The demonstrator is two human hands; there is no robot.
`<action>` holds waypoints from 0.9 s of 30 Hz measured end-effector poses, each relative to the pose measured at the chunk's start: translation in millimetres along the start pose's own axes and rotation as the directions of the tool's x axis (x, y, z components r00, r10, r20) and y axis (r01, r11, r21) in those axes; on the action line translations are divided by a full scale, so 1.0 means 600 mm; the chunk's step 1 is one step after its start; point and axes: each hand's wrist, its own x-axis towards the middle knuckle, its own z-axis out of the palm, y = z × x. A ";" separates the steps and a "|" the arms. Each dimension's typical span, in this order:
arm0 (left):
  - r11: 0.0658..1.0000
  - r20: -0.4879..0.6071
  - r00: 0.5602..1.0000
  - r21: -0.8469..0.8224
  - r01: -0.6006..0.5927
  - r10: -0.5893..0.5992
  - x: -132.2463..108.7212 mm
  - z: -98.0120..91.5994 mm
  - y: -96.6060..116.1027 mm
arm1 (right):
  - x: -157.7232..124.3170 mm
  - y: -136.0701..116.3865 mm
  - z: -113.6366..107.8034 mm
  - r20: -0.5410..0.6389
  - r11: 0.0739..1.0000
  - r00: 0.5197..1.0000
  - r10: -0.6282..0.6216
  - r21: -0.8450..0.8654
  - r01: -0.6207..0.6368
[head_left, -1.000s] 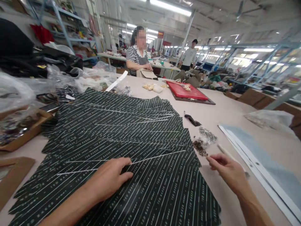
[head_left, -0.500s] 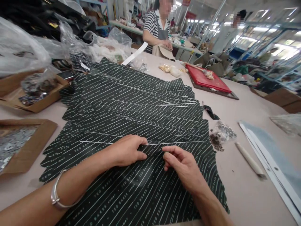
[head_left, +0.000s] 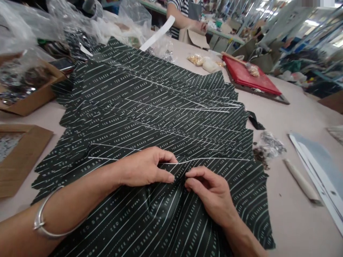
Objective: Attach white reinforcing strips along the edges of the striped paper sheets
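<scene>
Dark lining fabric (head_left: 128,214) with slanted white stripes and rows of lettering lies in stacked pieces in front of me. My left hand (head_left: 146,167) rests on the top piece, thumb and index finger apart beside a thin white line along its edge; the other fingers are hidden. Just to the right, my right hand (head_left: 211,191) pinches the same fabric between thumb and index finger. Folds run down from that pinch, and a bulge shows below my left thumb. A silver bangle (head_left: 40,221) circles my left forearm.
Cardboard boxes (head_left: 34,153) of metal parts stand at the left, near plastic bags (head_left: 134,16). A red board (head_left: 250,76), a bag of small parts (head_left: 270,142), a pale roll (head_left: 301,180) and white strips (head_left: 311,171) lie right. Across the table a person in stripes (head_left: 184,14) handles beige pieces.
My right hand has closed on the fabric and drawn folds into it. My left hand has shifted slightly right. The view has tipped down, so the far people show less.
</scene>
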 end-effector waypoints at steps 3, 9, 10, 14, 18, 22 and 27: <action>1.000 -0.008 1.000 0.011 -0.012 0.012 0.000 0.002 0.000 | 0.000 0.001 0.003 -0.003 0.998 0.998 0.066 0.020 -0.066; 0.996 -0.075 0.997 0.086 0.012 -0.006 0.001 0.009 -0.002 | 0.006 -0.003 0.012 -0.027 0.996 0.998 0.055 0.078 -0.052; 0.996 -0.086 0.996 0.090 0.012 -0.004 0.000 0.010 -0.001 | 0.007 -0.003 0.013 -0.031 0.996 0.998 0.046 0.084 -0.043; 0.995 -0.106 0.994 0.095 -0.015 0.025 -0.003 0.014 0.000 | 0.010 -0.007 0.016 -0.051 0.998 0.998 0.028 0.058 -0.025; 0.996 -0.117 0.993 0.085 -0.007 0.017 -0.004 0.016 -0.002 | 0.009 -0.008 0.015 -0.053 1.000 0.998 0.015 0.020 -0.014; 0.995 -0.128 0.991 0.098 -0.017 0.029 -0.004 0.016 -0.003 | 0.008 -0.006 0.016 -0.047 1.000 0.999 -0.004 -0.018 0.003; 0.992 -0.142 0.988 0.124 -0.036 0.053 -0.003 0.018 -0.005 | 0.009 -0.005 0.016 -0.032 0.998 0.999 -0.024 -0.055 0.023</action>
